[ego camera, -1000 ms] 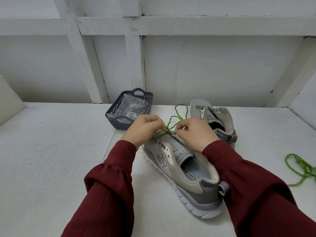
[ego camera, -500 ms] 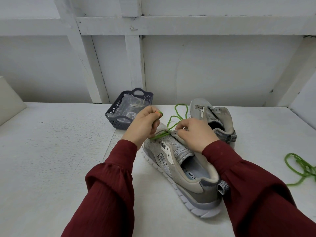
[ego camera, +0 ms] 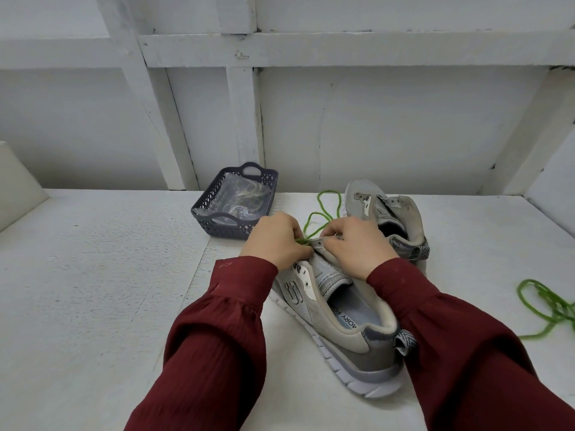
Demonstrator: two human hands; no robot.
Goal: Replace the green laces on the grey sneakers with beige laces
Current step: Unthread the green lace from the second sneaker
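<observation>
A grey sneaker (ego camera: 339, 325) lies in front of me on the white table, heel towards me. My left hand (ego camera: 277, 239) pinches the green lace (ego camera: 322, 213) at the sneaker's front eyelets. My right hand (ego camera: 362, 244) grips the sneaker's right eyelet flap beside it. The lace's loose loops trail away from my fingers towards the wall. The second grey sneaker (ego camera: 389, 213) stands behind my right hand with no lace in it. Another green lace (ego camera: 550, 309) lies bunched at the right edge.
A dark blue plastic basket (ego camera: 211, 219) holding clear packets with beige laces (ego camera: 249, 195) stands just behind my left hand. A white beamed wall closes off the back of the table. A pale block (ego camera: 18, 188) sits at the far left.
My left hand had lifted up and left with the green lace half a second ago; now it is back down at the eyelets. My right hand stayed on the sneaker.
</observation>
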